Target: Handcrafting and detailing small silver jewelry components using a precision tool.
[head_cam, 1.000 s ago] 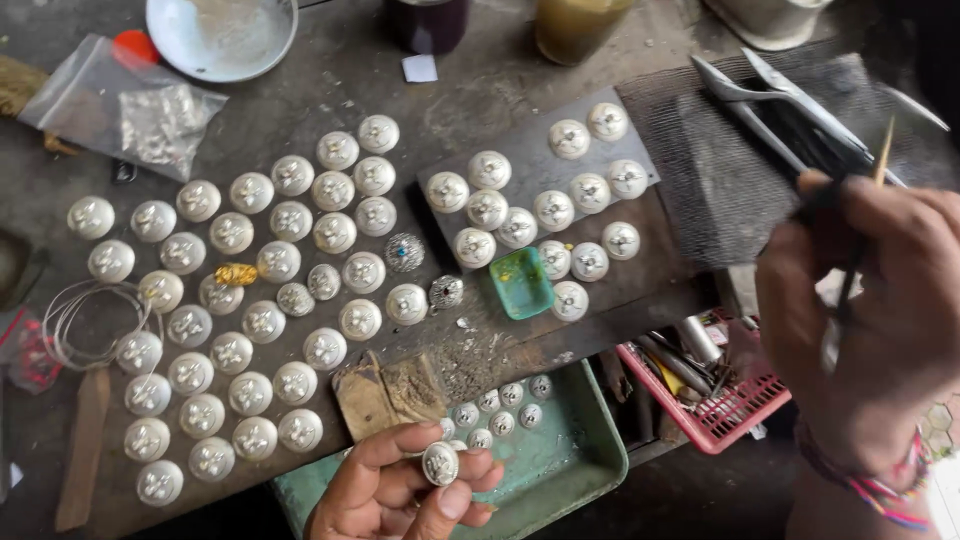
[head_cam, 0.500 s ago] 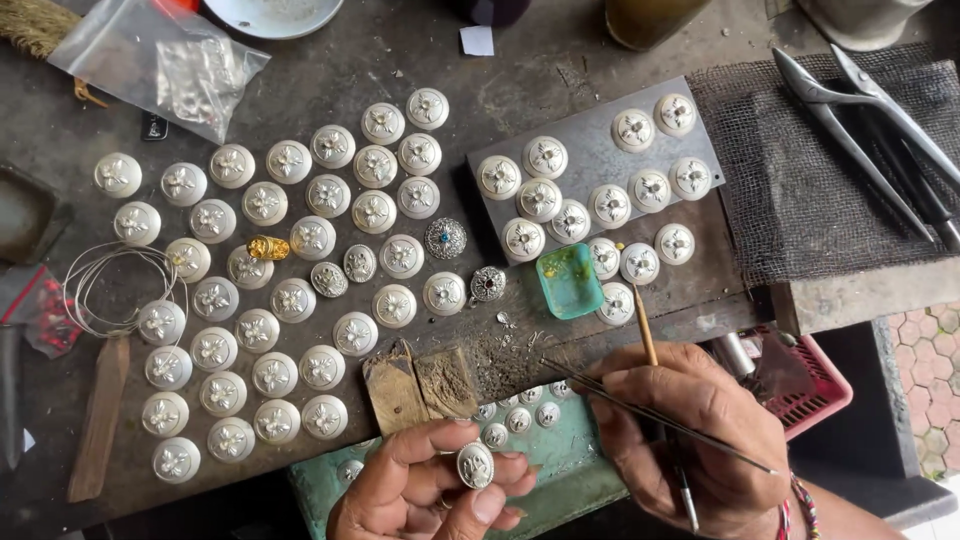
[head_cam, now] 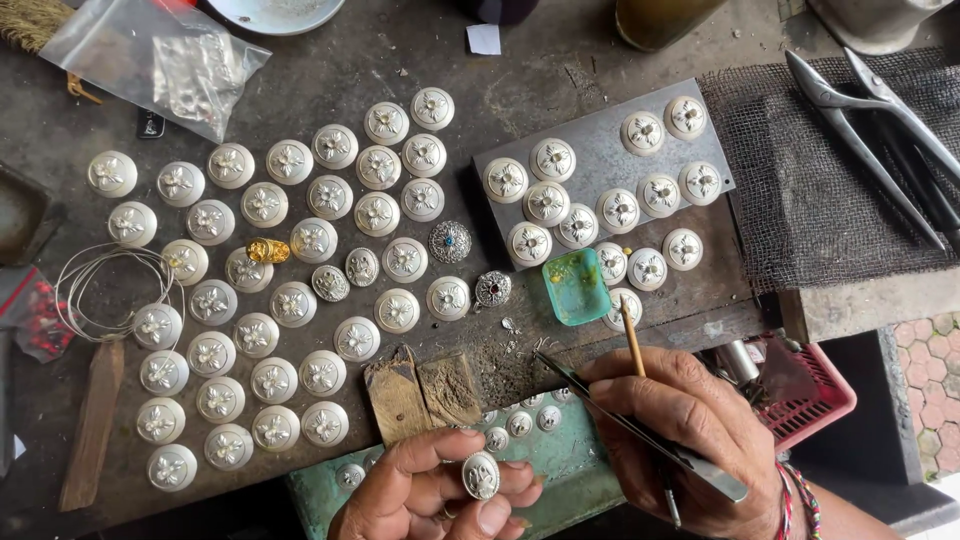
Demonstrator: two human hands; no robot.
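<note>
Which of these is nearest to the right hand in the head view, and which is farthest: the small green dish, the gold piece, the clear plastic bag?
1. Small green dish: just above the right hand, by the grey plate.
2. Gold piece: left of centre, among the white discs.
3. Clear plastic bag: top left corner of the bench.

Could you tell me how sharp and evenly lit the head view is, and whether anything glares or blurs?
In the head view: soft, even daylight with faint shadows; the white round pieces are sharp; the left hand and right hand show no motion blur; mild sheen on the plastic bag and metal pliers; slight wide-angle bending at the edges.
</note>
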